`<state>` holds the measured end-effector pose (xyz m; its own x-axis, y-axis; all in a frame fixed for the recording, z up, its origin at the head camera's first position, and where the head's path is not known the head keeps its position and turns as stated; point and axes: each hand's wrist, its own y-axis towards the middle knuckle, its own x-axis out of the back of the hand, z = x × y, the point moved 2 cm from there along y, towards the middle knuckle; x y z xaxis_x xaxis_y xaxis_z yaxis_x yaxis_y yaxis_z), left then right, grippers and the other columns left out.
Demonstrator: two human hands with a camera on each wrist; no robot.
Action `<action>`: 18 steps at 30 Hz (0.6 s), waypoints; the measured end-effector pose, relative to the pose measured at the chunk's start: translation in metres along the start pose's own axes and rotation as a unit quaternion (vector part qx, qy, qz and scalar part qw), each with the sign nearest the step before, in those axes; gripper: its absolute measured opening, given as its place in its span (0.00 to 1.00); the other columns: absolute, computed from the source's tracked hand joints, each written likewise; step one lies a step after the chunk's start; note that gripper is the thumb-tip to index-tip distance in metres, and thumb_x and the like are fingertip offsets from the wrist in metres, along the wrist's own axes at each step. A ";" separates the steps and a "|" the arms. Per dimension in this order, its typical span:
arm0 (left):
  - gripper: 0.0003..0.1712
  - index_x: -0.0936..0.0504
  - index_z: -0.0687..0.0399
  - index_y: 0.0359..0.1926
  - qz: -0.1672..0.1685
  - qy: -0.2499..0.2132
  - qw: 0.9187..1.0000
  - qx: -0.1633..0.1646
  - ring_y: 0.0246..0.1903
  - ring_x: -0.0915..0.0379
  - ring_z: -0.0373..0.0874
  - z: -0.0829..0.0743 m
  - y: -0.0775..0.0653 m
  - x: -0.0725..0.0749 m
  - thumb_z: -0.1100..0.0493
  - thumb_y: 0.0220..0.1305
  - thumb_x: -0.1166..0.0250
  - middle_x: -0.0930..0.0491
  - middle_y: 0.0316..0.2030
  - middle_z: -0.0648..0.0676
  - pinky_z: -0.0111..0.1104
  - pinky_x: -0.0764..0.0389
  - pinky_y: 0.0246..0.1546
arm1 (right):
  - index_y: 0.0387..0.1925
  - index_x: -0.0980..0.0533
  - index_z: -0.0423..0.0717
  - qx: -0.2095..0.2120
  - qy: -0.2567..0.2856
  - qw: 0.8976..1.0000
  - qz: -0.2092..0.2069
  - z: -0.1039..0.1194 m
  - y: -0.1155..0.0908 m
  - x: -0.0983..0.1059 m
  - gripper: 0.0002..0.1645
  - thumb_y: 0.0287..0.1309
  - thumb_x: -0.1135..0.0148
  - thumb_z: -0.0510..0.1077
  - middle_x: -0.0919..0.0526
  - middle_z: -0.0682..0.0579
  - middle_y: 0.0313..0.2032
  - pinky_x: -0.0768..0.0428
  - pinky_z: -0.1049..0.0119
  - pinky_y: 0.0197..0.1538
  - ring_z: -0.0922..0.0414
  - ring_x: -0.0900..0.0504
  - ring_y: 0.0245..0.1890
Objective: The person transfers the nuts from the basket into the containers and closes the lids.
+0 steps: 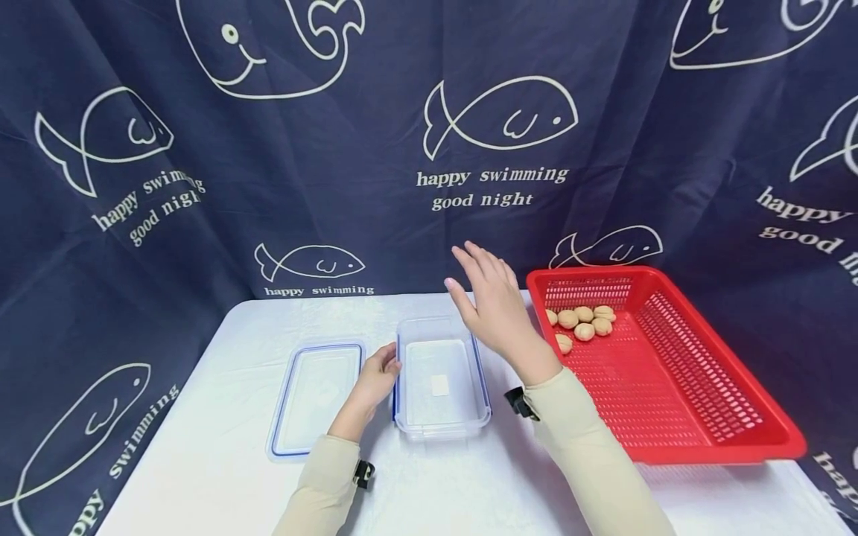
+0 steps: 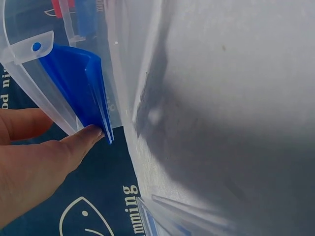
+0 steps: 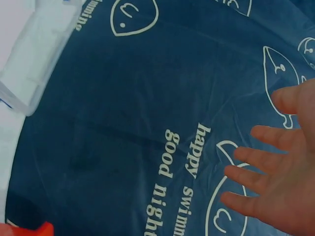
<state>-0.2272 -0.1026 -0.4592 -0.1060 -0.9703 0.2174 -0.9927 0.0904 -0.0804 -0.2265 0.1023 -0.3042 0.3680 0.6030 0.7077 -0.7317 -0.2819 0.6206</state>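
Note:
A clear plastic food container with blue side latches stands without its lid on the white table, a small pale label on its floor. At its left wall, my left hand pinches the side; the left wrist view shows the thumb against a blue latch and another finger behind the wall. My right hand is raised over the container's far right corner, fingers extended, holding nothing. In the right wrist view the same hand is spread in front of the dark cloth. The blue-edged clear lid lies left of the container.
A red plastic basket stands at the right, with several walnuts gathered in its far left corner. A dark blue curtain with white fish drawings hangs behind the white table.

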 end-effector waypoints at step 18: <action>0.27 0.43 0.75 0.68 0.008 0.010 1.000 0.002 0.66 0.41 0.62 -0.001 -0.001 0.000 0.72 0.70 0.52 0.37 0.64 0.74 0.45 0.36 0.68 | 0.63 0.31 0.36 -0.023 0.036 0.999 -0.030 -0.078 0.027 0.047 0.25 0.68 0.46 0.43 0.30 0.35 0.62 0.39 0.46 0.69 0.39 0.35 0.64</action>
<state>-0.2262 -0.1028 -0.4582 -0.1226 -0.9642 0.2351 -0.9906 0.1045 -0.0883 -0.2738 0.1813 -0.2806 0.3701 0.6705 0.6430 -0.7360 -0.2107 0.6433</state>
